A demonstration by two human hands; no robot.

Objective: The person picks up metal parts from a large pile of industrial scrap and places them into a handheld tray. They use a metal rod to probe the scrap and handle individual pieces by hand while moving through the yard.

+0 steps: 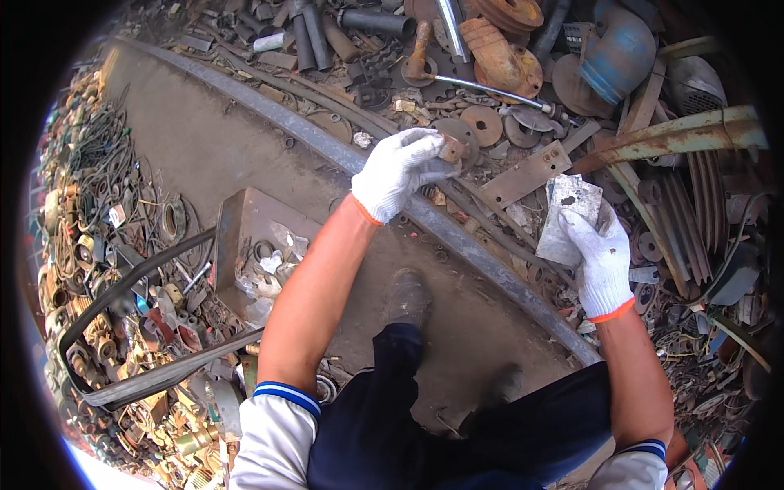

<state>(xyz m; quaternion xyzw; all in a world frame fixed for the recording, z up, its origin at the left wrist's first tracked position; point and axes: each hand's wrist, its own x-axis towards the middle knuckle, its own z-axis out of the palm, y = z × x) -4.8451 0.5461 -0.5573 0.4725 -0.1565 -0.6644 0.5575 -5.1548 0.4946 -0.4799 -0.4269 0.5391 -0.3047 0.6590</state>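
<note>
My left hand (394, 173), in a white knit glove with an orange cuff, is raised over the long metal bar. Its thumb and fingers pinch a small rusty metal plate (452, 149) with a hole in it. Off to the right, my right hand (603, 260) wears a matching glove. It is closed on a few thin grey metal plates (574, 204), the top one with a dark hole. Beyond both hands lies scrap metal, among it a flat bracket (527, 175) with holes and a rusty round disc (482, 126).
A long steel bar (286, 122) runs diagonally between the dirt floor and the scrap heap. At left stands a metal scoop-like pan (237, 216) with a black strap frame (163, 371) beside brass scrap (175, 416). A ratchet-like tool (490, 91) and blue pipe elbow (618, 57) lie far right.
</note>
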